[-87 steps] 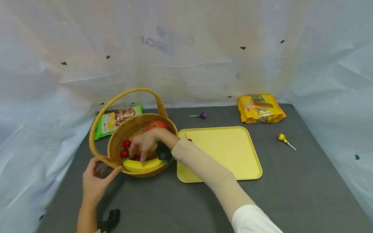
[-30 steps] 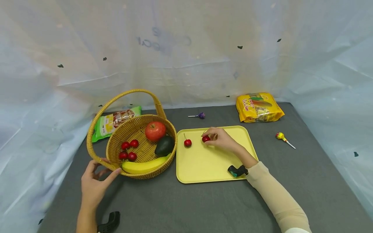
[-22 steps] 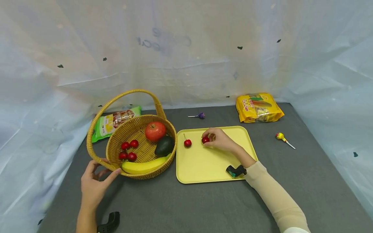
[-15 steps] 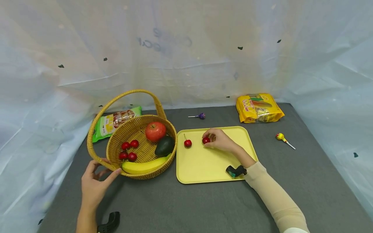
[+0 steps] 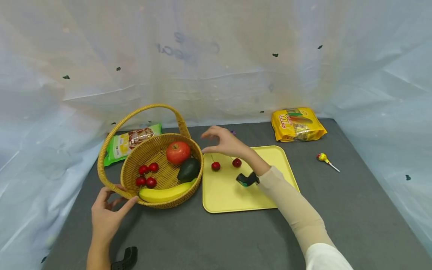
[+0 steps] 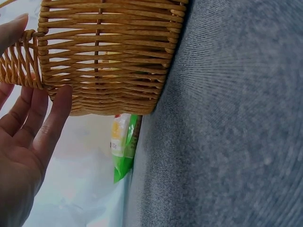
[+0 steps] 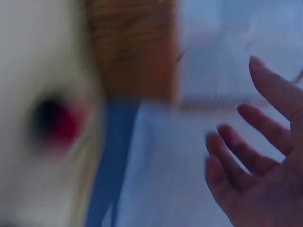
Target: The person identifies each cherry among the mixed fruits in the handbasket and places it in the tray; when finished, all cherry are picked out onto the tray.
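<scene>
My left hand pinches the wicker basket at its near-left rim, where the handle joins; in the left wrist view, thumb and fingers lie on either side of the weave. Inside are several red cherries, a banana, an avocado and a red apple-like fruit. My right hand holds nothing, its thumb and fingers spread apart over the back-left edge of the yellow tray. Two cherries lie on that tray, a left cherry and a right cherry.
Behind the basket lies a green snack bag. A yellow packet sits at the back right, with a yellow lollipop in front of it. The purple lollipop is mostly hidden behind my right hand. Plastic sheeting encloses the table.
My right hand went from inside the basket to the tray, let go of a second cherry there, then moved left and back toward the basket. The left hand kept its grip.
</scene>
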A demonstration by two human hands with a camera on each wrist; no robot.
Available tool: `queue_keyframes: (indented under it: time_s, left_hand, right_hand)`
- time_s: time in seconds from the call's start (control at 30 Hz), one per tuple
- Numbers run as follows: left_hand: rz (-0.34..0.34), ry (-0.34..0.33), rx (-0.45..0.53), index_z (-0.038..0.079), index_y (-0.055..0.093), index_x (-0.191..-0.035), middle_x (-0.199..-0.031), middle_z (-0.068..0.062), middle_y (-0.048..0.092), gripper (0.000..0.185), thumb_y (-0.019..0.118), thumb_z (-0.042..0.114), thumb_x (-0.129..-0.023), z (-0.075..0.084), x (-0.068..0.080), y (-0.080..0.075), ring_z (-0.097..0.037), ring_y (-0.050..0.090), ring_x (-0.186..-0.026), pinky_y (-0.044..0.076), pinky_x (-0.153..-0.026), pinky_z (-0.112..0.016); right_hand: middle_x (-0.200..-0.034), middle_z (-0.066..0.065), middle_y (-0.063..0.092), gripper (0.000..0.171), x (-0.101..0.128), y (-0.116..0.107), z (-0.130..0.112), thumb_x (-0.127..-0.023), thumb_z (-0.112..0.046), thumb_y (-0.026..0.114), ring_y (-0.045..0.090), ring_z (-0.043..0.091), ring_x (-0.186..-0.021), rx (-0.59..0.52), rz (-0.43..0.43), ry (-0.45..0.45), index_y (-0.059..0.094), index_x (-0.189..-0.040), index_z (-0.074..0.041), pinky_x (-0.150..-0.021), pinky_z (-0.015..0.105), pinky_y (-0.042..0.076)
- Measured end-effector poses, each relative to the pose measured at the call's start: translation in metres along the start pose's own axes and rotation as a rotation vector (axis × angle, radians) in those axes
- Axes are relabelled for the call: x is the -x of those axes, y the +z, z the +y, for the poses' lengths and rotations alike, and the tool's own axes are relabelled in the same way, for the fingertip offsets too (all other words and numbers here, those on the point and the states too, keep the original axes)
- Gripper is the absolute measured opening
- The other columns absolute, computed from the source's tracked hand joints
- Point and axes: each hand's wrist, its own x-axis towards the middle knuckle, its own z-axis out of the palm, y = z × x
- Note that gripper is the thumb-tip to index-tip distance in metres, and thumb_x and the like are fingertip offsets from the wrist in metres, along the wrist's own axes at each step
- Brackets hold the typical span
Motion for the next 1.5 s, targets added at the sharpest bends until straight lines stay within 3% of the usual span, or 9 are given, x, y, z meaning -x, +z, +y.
queue_keyframes:
  time_s: [0.1,0.2,0.3,0.4,0.6,1.07,1.3,1.5]
  left_hand:
    - [0.0,0.001,0.003,-0.009,0.058,-0.115,-0.11,-0.013,0.06,0.05,0.082,-0.016,-0.07,0.0,0.0,0.0,-0.011,0.059,-0.102,0.054,-0.075,-0.011]
    - [0.005,0.011,-0.002,-0.01,0.059,-0.114,-0.11,-0.013,0.061,0.05,0.081,-0.017,-0.07,0.002,0.0,-0.001,-0.011,0.059,-0.102,0.053,-0.074,-0.011]
    - [0.01,0.022,-0.005,-0.01,0.059,-0.114,-0.11,-0.013,0.061,0.05,0.081,-0.017,-0.07,0.002,0.0,-0.002,-0.01,0.059,-0.102,0.053,-0.074,-0.01]
    - [0.002,0.029,0.0,-0.011,0.058,-0.114,-0.11,-0.013,0.061,0.05,0.081,-0.018,-0.07,0.001,0.0,-0.001,-0.01,0.058,-0.102,0.053,-0.075,-0.01]
    - [-0.003,0.035,-0.004,-0.011,0.058,-0.113,-0.11,-0.015,0.061,0.049,0.081,-0.018,-0.07,0.003,0.0,-0.001,-0.01,0.059,-0.101,0.054,-0.075,-0.01]
    - [-0.003,0.022,-0.008,-0.009,0.059,-0.112,-0.11,-0.016,0.06,0.049,0.082,-0.017,-0.07,0.003,0.0,0.0,-0.009,0.058,-0.102,0.054,-0.074,-0.011]
    - [0.002,0.017,-0.027,-0.008,0.059,-0.112,-0.11,-0.014,0.06,0.049,0.082,-0.016,-0.07,0.004,0.0,-0.001,-0.008,0.058,-0.103,0.053,-0.074,-0.01]
    - [-0.001,0.02,-0.033,-0.008,0.059,-0.114,-0.11,-0.015,0.061,0.05,0.083,-0.015,-0.07,0.004,0.0,-0.001,-0.008,0.058,-0.102,0.053,-0.075,-0.01]
  right_hand:
    - [-0.122,0.011,0.064,0.04,-0.041,0.024,-0.031,-0.091,-0.016,0.076,0.061,0.02,-0.102,-0.097,-0.192,-0.106,0.064,-0.126,-0.001,-0.083,0.029,0.053]
    - [-0.122,0.015,0.065,0.039,-0.076,0.053,-0.055,-0.093,-0.01,0.072,0.063,0.022,-0.104,-0.159,-0.408,-0.15,0.062,-0.128,0.002,-0.087,0.024,0.053]
    - [-0.123,0.016,0.064,0.038,-0.099,0.08,-0.067,-0.092,-0.006,0.071,0.061,0.024,-0.113,-0.218,-0.571,-0.123,0.062,-0.129,0.003,-0.089,0.02,0.053]
    - [-0.126,0.019,0.063,0.039,-0.109,0.099,-0.067,-0.092,-0.001,0.07,0.059,0.029,-0.117,-0.315,-0.656,-0.044,0.061,-0.13,0.004,-0.089,0.022,0.054]
    - [-0.132,0.022,0.059,0.042,-0.116,0.119,-0.056,-0.092,0.005,0.066,0.06,0.03,-0.116,-0.459,-0.722,0.089,0.058,-0.133,0.005,-0.089,0.027,0.056]
    - [-0.136,0.011,0.06,0.045,-0.12,0.138,-0.049,-0.091,0.001,0.07,0.056,0.015,-0.123,-0.255,-0.87,0.106,0.059,-0.135,0.0,-0.093,0.014,0.047]
    - [-0.119,0.008,0.067,0.032,-0.12,0.139,-0.048,-0.091,0.002,0.07,0.061,0.012,-0.106,-0.233,-0.878,0.087,0.067,-0.123,0.0,-0.088,0.017,0.051]
    - [-0.104,0.004,0.071,0.022,-0.117,0.133,-0.051,-0.094,-0.005,0.069,0.066,0.016,-0.096,-0.277,-0.799,0.062,0.071,-0.115,0.001,-0.086,0.027,0.056]
